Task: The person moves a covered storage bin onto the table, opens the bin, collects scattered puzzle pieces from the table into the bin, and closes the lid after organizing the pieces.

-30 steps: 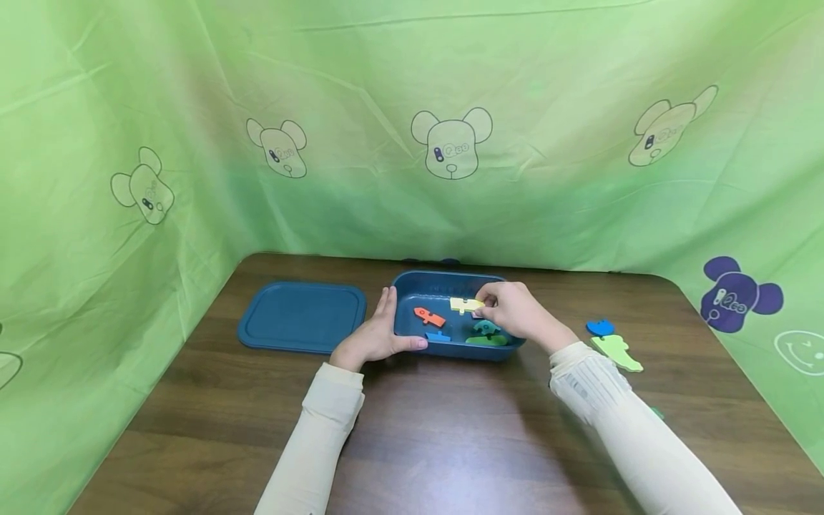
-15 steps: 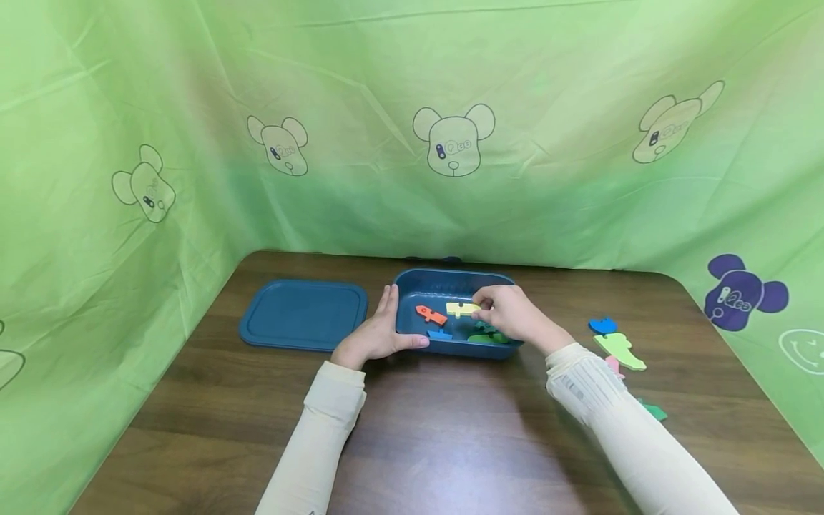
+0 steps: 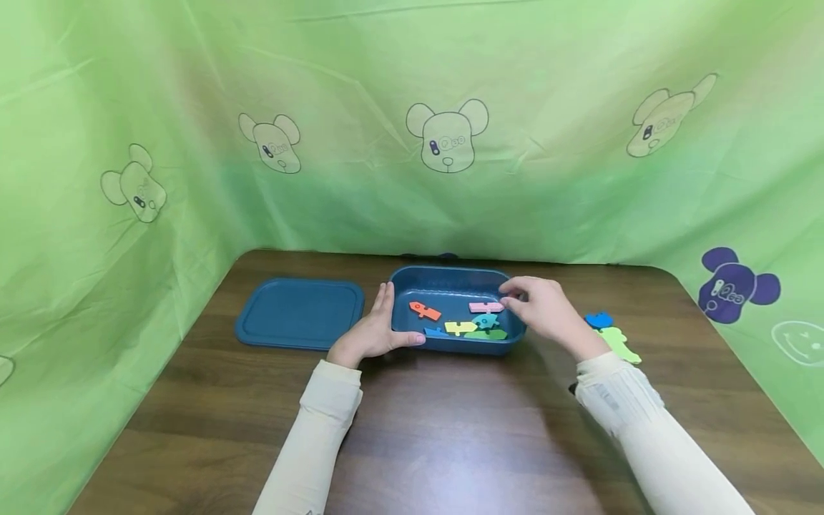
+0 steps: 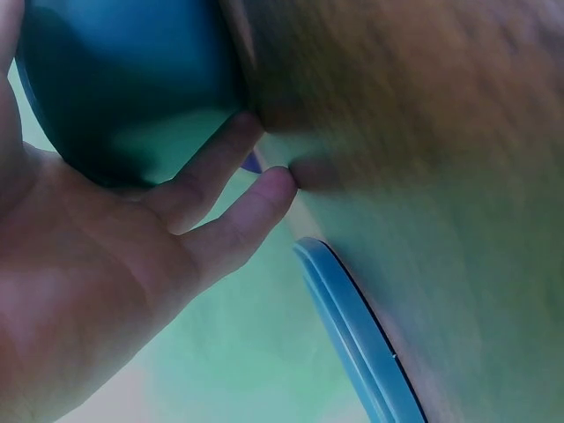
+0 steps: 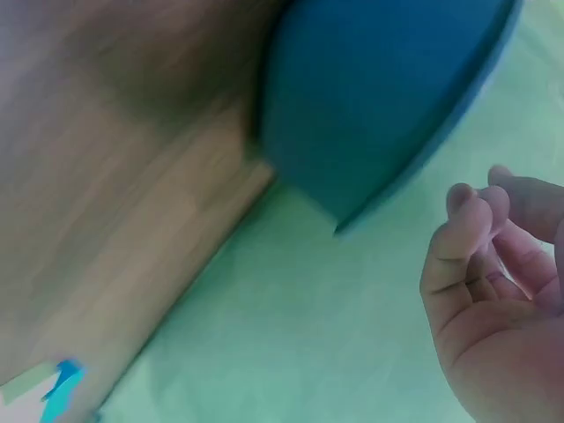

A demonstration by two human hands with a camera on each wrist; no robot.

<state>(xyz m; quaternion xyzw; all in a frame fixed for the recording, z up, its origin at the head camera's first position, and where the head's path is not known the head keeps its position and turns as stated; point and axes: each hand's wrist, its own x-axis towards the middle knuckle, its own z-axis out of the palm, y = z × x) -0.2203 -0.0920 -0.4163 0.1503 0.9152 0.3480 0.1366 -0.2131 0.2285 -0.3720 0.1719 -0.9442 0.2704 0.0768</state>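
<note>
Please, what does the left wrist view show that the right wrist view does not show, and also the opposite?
Only the left wrist view shows the left hand and the blue lid.

Only the right wrist view shows the right hand, a blurred blue piece and a pale green piece.

Both show the blue container, the wooden tabletop and the green curtain.

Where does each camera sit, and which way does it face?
Head: on the head, facing forward and down at table and box; left hand, right hand and sleeves show.
Left wrist: worn there, facing box and lid; left hand shows.
Right wrist: worn there, facing box; right hand shows.
Both wrist views share box and cloth.
</note>
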